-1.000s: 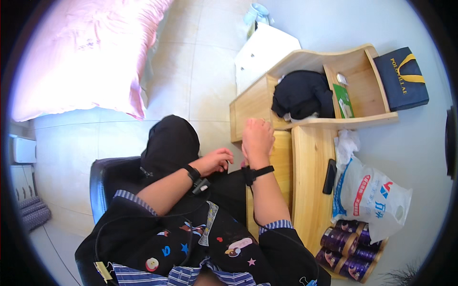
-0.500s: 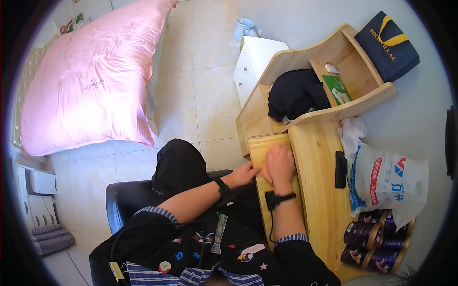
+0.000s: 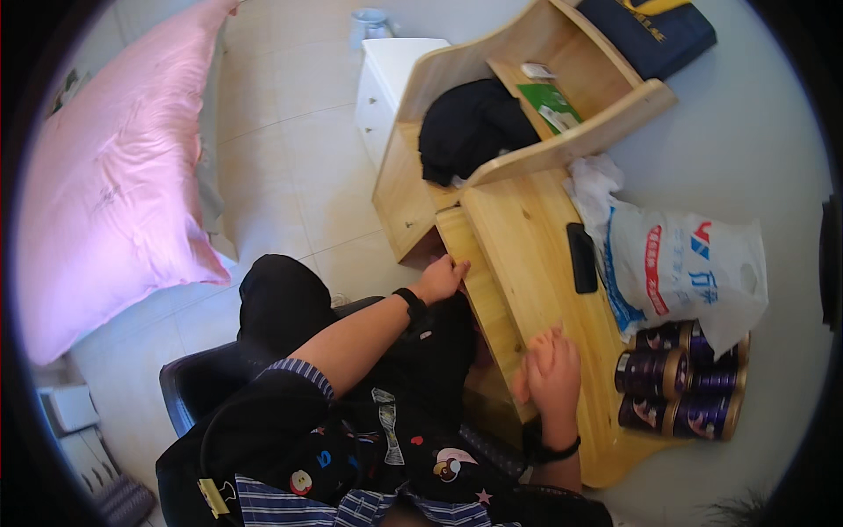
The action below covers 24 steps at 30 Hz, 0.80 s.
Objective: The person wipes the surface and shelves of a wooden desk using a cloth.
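Observation:
My left hand (image 3: pixel 442 279) is closed at the near edge of a narrow wooden board (image 3: pixel 481 285) along the front of the desk, its fingertips resting on that edge. My right hand (image 3: pixel 555 378) is farther along the same side, over the desk's front edge, with its fingers curled around a soft orange-pink cloth (image 3: pixel 523 383). Only part of this cloth shows beside the fingers, so its full shape is hidden. The wooden desktop (image 3: pixel 536 224) lies just beyond both hands. Dark bands sit on both wrists.
A black phone (image 3: pixel 581 257), a white plastic bag (image 3: pixel 685 268) and stacked purple tins (image 3: pixel 650 372) stand on the desk. A shelf unit (image 3: pixel 571 145) holds black fabric (image 3: pixel 474 130). A dark paper bag (image 3: pixel 650 35) stands behind it. To the left is a pink-covered bed (image 3: pixel 123 193).
My right hand has moved off the narrow board, toward me along the desk, with the cloth. My left hand remains at the board's edge, farther up it. The view has shifted and turned.

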{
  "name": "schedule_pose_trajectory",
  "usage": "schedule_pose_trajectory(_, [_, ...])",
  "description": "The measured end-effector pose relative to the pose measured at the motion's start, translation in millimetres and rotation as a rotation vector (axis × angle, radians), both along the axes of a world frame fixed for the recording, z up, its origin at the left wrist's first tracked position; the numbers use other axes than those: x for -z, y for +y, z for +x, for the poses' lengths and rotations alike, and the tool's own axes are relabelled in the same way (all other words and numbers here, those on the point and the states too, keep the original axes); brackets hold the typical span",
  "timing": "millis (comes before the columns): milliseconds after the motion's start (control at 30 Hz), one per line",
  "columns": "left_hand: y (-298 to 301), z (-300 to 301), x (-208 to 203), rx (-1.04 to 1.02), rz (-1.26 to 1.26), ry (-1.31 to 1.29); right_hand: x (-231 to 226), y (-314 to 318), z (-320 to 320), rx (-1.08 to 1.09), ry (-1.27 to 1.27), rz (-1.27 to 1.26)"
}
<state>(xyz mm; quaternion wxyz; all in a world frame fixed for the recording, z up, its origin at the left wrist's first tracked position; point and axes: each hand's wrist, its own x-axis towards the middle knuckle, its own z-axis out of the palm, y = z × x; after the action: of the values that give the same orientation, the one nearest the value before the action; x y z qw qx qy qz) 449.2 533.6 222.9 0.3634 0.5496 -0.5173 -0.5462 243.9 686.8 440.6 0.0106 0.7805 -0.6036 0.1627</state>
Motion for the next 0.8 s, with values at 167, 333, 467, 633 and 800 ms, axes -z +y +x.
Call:
schedule_pose_trajectory(167, [-25,-13,-5,0.066,0.019,-0.073,60,-121,34,-0.134,0.118,-0.03])
schedule_pose_trajectory(333, [-37,14,-41,0.067,-0.131,-0.425,31,-220,69,-0.035,0.181,0.204])
schedule_pose_trajectory(467, [-64,51,-124,-0.224,-0.389,-0.464,18,-198,65,0.37,0.169,0.203])
schedule_pose_trajectory(633, [-123,51,-205,-0.195,-0.769,-0.576,56,-135,21,0.15,0.299,0.123])
schedule_pose_trajectory(800, [-166,16,-204,-0.149,-0.751,-0.681,42,-122,32,0.166,0.192,0.289])
